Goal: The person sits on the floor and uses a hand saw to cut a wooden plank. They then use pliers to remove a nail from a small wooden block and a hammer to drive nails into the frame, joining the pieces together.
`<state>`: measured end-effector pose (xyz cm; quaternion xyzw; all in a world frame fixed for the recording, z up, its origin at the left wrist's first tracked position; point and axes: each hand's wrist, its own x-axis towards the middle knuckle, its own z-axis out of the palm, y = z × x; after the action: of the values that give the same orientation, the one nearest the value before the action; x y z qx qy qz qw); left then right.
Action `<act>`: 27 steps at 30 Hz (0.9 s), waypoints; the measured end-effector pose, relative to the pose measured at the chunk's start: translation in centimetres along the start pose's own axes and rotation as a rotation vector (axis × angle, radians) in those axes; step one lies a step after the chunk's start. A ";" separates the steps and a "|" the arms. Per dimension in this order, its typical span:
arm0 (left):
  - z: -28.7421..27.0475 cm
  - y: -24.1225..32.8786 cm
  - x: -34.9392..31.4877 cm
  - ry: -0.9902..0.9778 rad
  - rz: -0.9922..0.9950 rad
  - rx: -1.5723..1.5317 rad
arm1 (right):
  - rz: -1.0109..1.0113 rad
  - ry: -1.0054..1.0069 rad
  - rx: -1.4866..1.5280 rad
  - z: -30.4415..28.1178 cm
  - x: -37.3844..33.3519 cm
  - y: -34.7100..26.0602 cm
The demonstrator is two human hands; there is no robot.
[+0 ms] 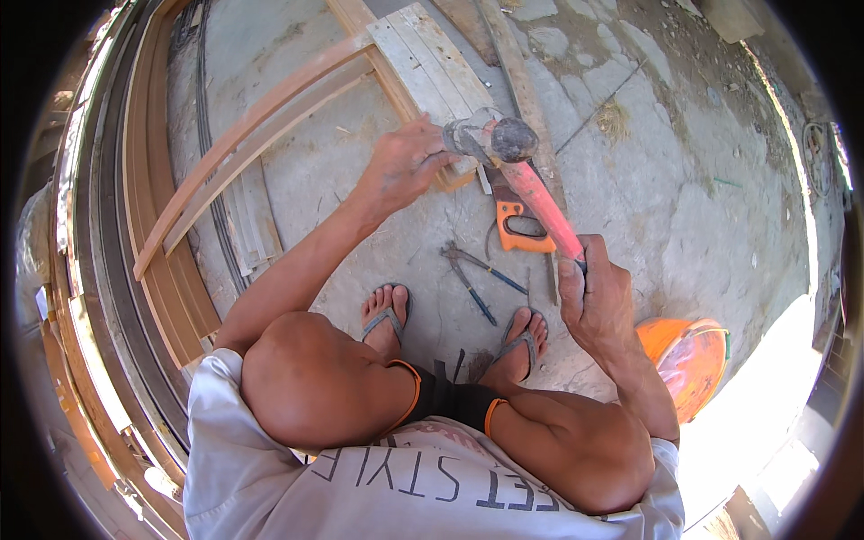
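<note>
My right hand (596, 292) is wrapped round the red handle of a hammer (545, 207). The hammer's dark head hangs in front of the fingertips of my left hand (405, 164). That left hand is closed in a pinch at a light wooden frame (393, 85); whatever lies between its fingers is hidden by the hammer head. Under the frame's corner is a pale, worn board (423, 54). A handsaw with an orange grip (508, 236) lies just below the hammer handle. Pincers with blue handles (468, 277) rest opened on the ground between my feet.
Long planks (148, 225) and dark lengths of timber are stacked along the left. An orange rounded container (684, 364) sits by my right forearm. A narrow board (513, 76) lies beyond the saw on the cracked concrete floor (666, 216).
</note>
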<state>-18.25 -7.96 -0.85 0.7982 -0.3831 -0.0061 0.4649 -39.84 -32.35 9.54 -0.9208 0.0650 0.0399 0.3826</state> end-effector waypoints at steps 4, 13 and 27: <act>0.4 -0.2 0.3 -0.020 0.090 0.076 | 0.057 -0.015 -0.015 1.3 0.7 2.1; -0.4 0.5 -0.5 -0.034 -0.021 -0.008 | 0.109 -0.062 0.052 1.1 0.8 1.3; -0.3 -0.9 0.8 0.423 -0.393 0.006 | 0.007 -0.091 -0.290 3.7 3.1 2.4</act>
<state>-17.03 -7.95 -1.13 0.8419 -0.1155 0.0717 0.5222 -37.24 -31.68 4.93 -0.9634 0.0443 0.0920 0.2480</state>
